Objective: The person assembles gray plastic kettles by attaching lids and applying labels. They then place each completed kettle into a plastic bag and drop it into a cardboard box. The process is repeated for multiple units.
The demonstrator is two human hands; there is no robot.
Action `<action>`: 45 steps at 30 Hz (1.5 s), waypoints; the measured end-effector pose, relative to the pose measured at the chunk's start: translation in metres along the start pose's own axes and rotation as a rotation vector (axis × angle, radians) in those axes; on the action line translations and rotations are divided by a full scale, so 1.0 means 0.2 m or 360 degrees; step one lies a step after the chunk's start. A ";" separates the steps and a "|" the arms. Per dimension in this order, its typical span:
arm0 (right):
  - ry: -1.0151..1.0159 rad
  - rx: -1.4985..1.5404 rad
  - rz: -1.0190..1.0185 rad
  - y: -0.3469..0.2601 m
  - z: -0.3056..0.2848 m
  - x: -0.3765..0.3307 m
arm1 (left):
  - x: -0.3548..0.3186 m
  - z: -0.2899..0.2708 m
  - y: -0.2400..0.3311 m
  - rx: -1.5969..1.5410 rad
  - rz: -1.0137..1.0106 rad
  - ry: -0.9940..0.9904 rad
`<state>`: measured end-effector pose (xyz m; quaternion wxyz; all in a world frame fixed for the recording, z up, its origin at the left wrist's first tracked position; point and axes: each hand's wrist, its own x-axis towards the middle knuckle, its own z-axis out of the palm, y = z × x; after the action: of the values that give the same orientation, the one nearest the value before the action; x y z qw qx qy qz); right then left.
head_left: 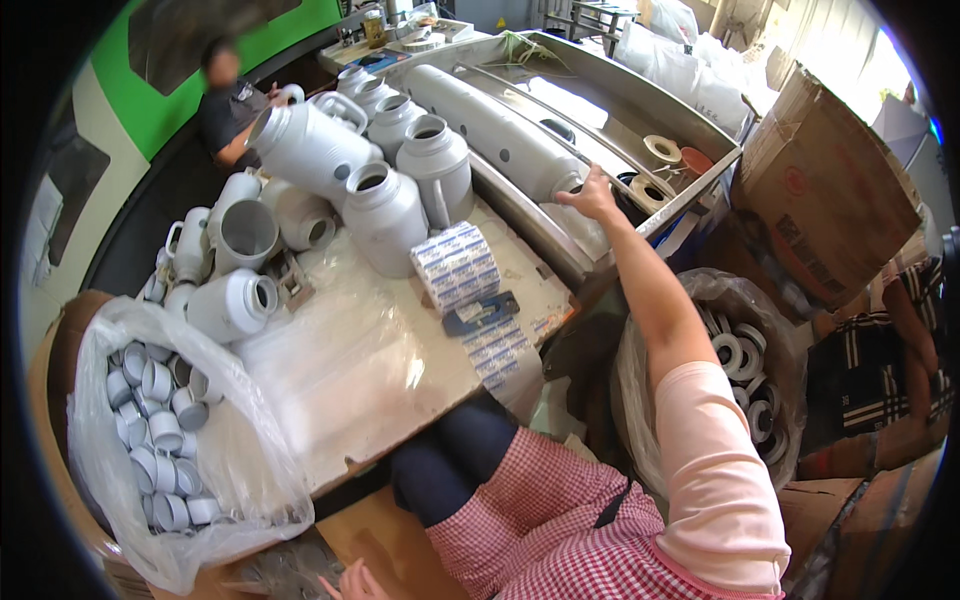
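Note:
My right hand (592,197) is stretched out to the metal trough, thumb and fingers apart, touching the neck end of a grey plastic jug. That jug is the nearest in a line of grey jugs (480,120) lying end to end in the trough. Only the fingers of my left hand (357,583) show at the lower edge, spread and holding nothing. More grey jugs (385,215) stand or lie on the worktable (340,390). Beside them are a roll of printed labels (455,265) and a dark phone-like object (480,313) lying on the label strip.
A plastic-lined box of grey cups (160,430) stands at left. A lined bag of grey rings (745,365) is at right, below a cardboard box (820,190). Tape rolls (652,193) lie in the trough (700,175). One person (235,105) is far left, another (890,350) at right.

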<state>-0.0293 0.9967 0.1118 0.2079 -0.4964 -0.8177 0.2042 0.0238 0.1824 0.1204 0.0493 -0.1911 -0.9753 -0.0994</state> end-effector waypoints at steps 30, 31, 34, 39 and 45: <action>0.0665 0.0015 -0.1114 0.34 -1.07 -1.29 | 0.38 -0.12 0.65 -0.0477 0.0953 -0.0016; 0.0819 0.0020 -0.1172 0.29 -1.04 -1.36 | 0.36 -0.15 0.64 -0.0521 0.0900 -0.0009; 0.0490 0.1321 -0.0725 0.18 -0.97 -1.63 | 0.37 -0.15 0.66 -0.1011 0.0626 -0.0039; -0.1350 0.2388 0.0377 0.05 -0.62 -2.10 | 0.52 -0.07 0.78 -0.1973 0.0051 0.0181; -0.2149 0.1389 -0.0310 0.10 -0.22 -2.11 | 0.50 0.08 0.73 -0.2521 -0.0340 -0.0011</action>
<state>0.1858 0.6327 0.0806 -0.1387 -0.0669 -0.6530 0.7416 -0.0133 0.3546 0.1430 -0.1140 -0.0753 -0.6279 -0.7662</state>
